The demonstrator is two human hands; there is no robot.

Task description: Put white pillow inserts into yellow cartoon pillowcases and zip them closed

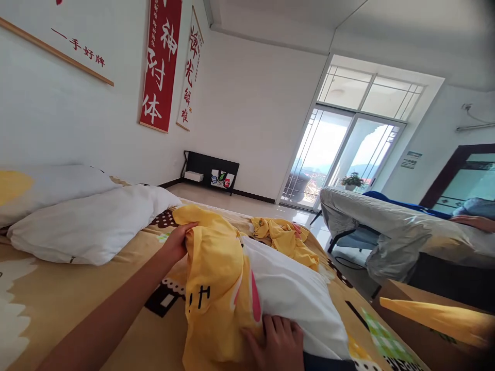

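A yellow pillowcase (216, 288) with "Hi" and pink shapes printed on it lies over one end of a white pillow (297, 283) on the bed. My left hand (180, 243) is closed on the pillowcase's far left edge, with the arm stretched forward. Close to me, my right hand (279, 342) bends its fingers where the yellow cloth meets the pillow; its thumb side rests on the pillowcase. How far the pillow reaches inside the cloth is hidden. Beyond the pillow lies another crumpled yellow cloth (286, 238).
White pillows (88, 221) lie at the left on the patterned tan bedsheet (112, 304). At right are a cardboard box (406, 314), a plastic-covered table (386, 216) and a chair (356, 238). Part of another person's arm (477, 221) shows at the right edge.
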